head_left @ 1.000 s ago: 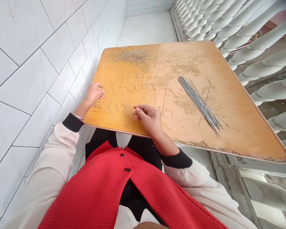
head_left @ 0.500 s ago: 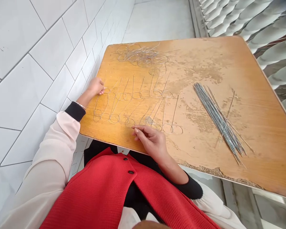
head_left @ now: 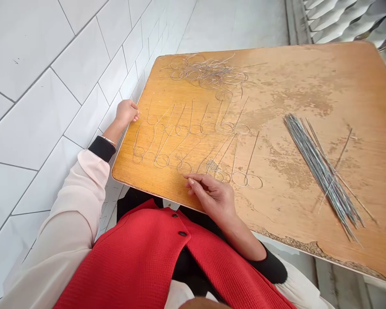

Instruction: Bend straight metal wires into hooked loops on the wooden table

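Pulled back toward the near edge of the wooden board (head_left: pixel 292 77), the right hand (head_left: pixel 214 199) curls narrow, apparently empty, just below looped wires (head_left: pixel 193 141) mid-frame, stems pointing upper right; the left hand (head_left: pixel 126 113) curls beside them.

Tiled balcony (head_left: pixel 231 25) (white balustrade (head_left: pixel 347 25) alongside)
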The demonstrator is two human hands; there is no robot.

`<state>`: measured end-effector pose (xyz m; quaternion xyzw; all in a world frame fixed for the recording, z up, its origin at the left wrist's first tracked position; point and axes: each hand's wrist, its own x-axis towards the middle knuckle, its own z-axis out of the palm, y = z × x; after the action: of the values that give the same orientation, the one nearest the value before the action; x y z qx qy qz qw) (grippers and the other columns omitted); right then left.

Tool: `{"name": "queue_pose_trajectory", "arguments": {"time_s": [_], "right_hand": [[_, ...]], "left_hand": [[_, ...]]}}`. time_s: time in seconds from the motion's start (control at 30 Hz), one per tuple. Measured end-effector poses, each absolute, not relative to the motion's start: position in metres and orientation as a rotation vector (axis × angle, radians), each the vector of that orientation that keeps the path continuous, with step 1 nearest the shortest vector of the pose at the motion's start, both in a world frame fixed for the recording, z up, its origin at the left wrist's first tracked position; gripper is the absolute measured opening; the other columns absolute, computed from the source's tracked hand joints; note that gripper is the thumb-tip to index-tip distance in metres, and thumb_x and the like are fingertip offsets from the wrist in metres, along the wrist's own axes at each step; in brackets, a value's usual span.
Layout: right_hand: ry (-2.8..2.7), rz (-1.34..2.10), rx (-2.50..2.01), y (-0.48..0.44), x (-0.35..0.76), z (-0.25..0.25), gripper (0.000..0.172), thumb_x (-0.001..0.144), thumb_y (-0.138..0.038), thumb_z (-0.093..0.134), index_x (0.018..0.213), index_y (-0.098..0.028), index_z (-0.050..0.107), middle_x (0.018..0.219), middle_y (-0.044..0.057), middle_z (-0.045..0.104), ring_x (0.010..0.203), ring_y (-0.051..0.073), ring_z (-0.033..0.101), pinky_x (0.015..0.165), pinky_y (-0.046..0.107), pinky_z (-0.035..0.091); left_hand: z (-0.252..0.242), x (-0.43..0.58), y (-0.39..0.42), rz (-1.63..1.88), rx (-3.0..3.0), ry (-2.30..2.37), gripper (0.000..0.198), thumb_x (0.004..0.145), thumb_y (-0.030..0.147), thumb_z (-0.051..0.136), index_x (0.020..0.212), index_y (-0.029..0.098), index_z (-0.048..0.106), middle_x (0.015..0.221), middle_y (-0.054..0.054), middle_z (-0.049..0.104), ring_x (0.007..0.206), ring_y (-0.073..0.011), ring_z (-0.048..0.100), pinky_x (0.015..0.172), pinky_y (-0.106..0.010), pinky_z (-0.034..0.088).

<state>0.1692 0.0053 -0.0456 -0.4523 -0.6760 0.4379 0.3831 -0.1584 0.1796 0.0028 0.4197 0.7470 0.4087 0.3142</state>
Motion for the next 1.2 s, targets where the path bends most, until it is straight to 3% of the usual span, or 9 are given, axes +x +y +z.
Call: {"name": "queue_pose_trajectory", "arguments": {"time_s": [0.17,0.37,0.43,0.53,0.6,0.67,0.8,1.07,1.2], "right_hand": [[-1.736,1.11,-1.148,0.004,0.17,-0.046,0.021,0.091,-0.039,0.063,0.092,-0.026,0.079,0.069,0.003,0.075,0.055,0.019,0.07,0.057,0.034,0.059],[-1.74,1.121,-1.136,0.003,0.17,-0.045,0.021,0.092,-0.039,0.063,0.093,-0.026,0.079,0.07,0.003,0.076,0.055,0.019,0.07,0.057,0.034,0.06],[-1.742,1.116,-1.133,0.003,0.17,-0.046,0.021,0.093,-0.039,0.063,0.092,-0.026,0.079,0.07,0.003,0.075,0.055,0.019,0.07,0.057,0.033,0.06],[-1.75,1.102,-1.117,0.003,0.169,-0.046,0.021,0.093,-0.038,0.063,0.093,-0.026,0.079,0.07,0.002,0.075,0.054,0.018,0.069,0.057,0.033,0.059],[-1.757,1.091,-1.103,0.004,0.169,-0.045,0.021,0.093,-0.037,0.062,0.093,-0.025,0.079,0.069,0.002,0.075,0.054,0.018,0.069,0.057,0.032,0.059],[-1.771,1.085,-1.09,0.004,0.169,-0.045,0.022,0.094,-0.036,0.061,0.093,-0.024,0.079,0.069,0.002,0.075,0.055,0.017,0.069,0.058,0.032,0.059],[-1.809,1.076,-1.081,0.004,0.169,-0.044,0.024,0.095,-0.033,0.06,0.095,-0.021,0.08,0.071,0.002,0.075,0.055,0.016,0.069,0.058,0.03,0.058],[-1.839,1.018,-1.096,0.005,0.164,-0.051,0.024,0.095,-0.032,0.058,0.096,-0.023,0.08,0.072,0.002,0.076,0.057,0.017,0.068,0.06,0.032,0.057],[-1.84,1.011,-1.082,0.006,0.163,-0.053,0.024,0.095,-0.031,0.058,0.094,-0.023,0.08,0.076,0.003,0.078,0.058,0.017,0.069,0.059,0.032,0.056]], "left_hand": [[-0.015,-0.157,0.187,0.985,1.155,2.053,0.032,0.085,-0.002,0.063,0.066,0.022,0.055,0.051,0.002,0.054,0.055,-0.0167,0.057,0.075,-0.036,0.054],[-0.015,-0.165,0.186,0.871,1.461,2.094,0.035,0.08,0.004,0.072,0.055,0.022,0.056,0.051,0.001,0.048,0.075,-0.0219,0.064,0.091,-0.038,0.055],[-0.011,-0.166,0.182,0.915,1.586,2.146,0.024,0.082,0.005,0.07,0.064,0.02,0.064,0.065,-0.003,0.061,0.091,-0.0246,0.069,0.1,-0.04,0.053],[-0.011,-0.164,0.174,0.96,1.834,2.063,0.016,0.09,0.013,0.065,0.101,0.017,0.077,0.115,-0.013,0.076,0.125,-0.0279,0.067,0.118,-0.043,0.044],[-0.016,-0.161,0.168,0.821,2.005,1.898,0.033,0.096,0.024,0.064,0.127,0.018,0.072,0.148,-0.015,0.065,0.147,-0.0283,0.054,0.128,-0.044,0.034],[-0.024,-0.16,0.161,0.578,2.145,1.771,0.049,0.101,0.038,0.06,0.146,0.018,0.061,0.167,-0.015,0.048,0.161,-0.0278,0.037,0.134,-0.045,0.024],[-0.039,-0.159,0.149,0.25,2.285,1.753,0.066,0.107,0.052,0.044,0.162,0.016,0.043,0.176,-0.016,0.031,0.167,-0.029,0.021,0.137,-0.049,0.014],[-0.039,-0.145,0.144,0.121,2.317,1.852,0.072,0.107,0.051,0.043,0.166,0.01,0.034,0.176,-0.02,0.027,0.167,-0.0311,0.022,0.137,-0.052,0.014],[-0.035,-0.142,0.153,0.12,2.334,1.831,0.07,0.107,0.051,0.045,0.166,0.014,0.036,0.176,-0.018,0.029,0.167,-0.0306,0.022,0.136,-0.052,0.015]]}}
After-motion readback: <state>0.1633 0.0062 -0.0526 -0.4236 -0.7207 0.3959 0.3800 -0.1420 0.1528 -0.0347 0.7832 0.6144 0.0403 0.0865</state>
